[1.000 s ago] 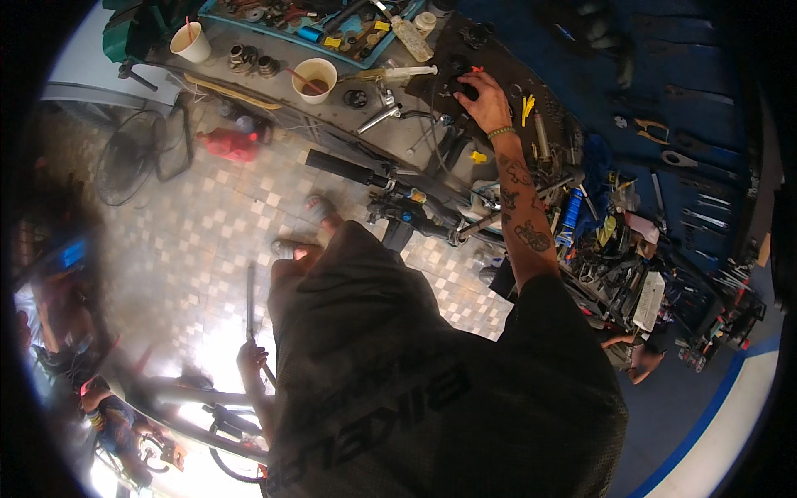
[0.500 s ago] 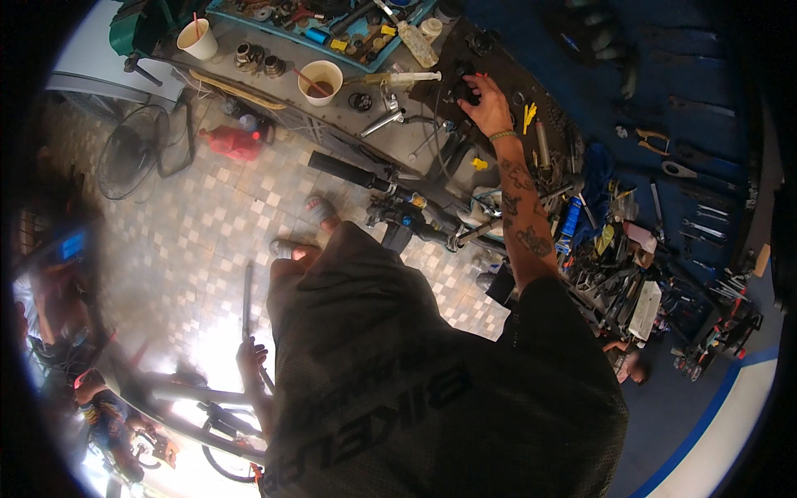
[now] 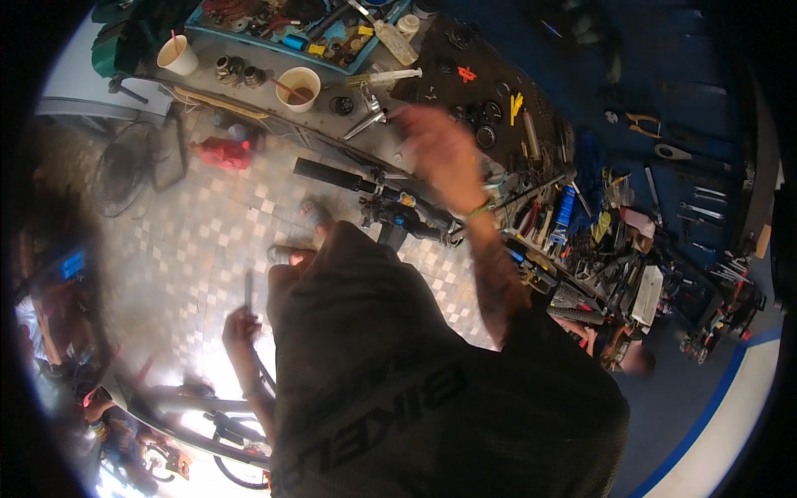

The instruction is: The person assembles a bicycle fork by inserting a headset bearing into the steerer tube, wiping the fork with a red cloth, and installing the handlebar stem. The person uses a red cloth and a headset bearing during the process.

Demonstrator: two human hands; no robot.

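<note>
My right hand (image 3: 440, 153) is over the front edge of the workbench, smeared by motion, so its fingers and anything in them cannot be made out. Near its fingertips lie a silver metal part with a lever (image 3: 365, 123) and a syringe (image 3: 390, 76). Several black rings (image 3: 486, 137) and a red cross-shaped piece (image 3: 466, 75) rest on the dark mat beyond it. Low on the left, my left hand (image 3: 242, 329) is closed around a long, thin grey tube (image 3: 249, 289), which stands out past both sides of the fist.
A handlebar with black grips (image 3: 328, 174) juts out below the bench. Paper cups (image 3: 297, 89), a blue parts tray (image 3: 249, 33) and crowded tools (image 3: 564, 216) surround the work area. A fan (image 3: 124, 170) and a red bottle (image 3: 224, 153) stand on the tiled floor. Other people (image 3: 116, 432) are at lower left.
My right hand has left the dark mat and swung left and toward me over the bench edge. My left hand has risen slightly in view with the tube. The view has shifted a little.
</note>
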